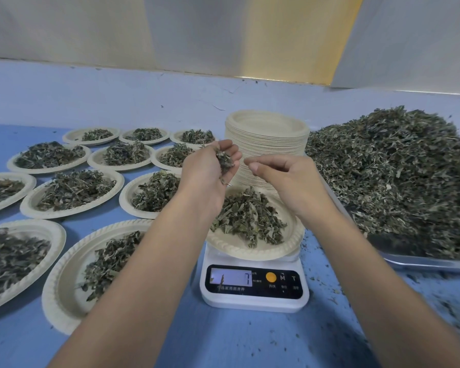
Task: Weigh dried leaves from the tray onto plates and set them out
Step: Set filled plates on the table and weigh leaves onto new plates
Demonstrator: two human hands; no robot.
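Left hand [210, 168] above paper plate [252, 252] on digital scale [254, 290], fingers curled round clump of dried leaves [224, 162]. Right hand [284, 179] alongside, fingertips pinched together; contents too small to tell. Heaped tray [422, 262] at right.

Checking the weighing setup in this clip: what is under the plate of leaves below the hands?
A white scale on the blue table; its display and buttons show in front. The plate covers the weighing platform, so that is hidden.

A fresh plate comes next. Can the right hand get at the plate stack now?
Probably yes: the right hand hovers just in front of the stack, with nothing between them.
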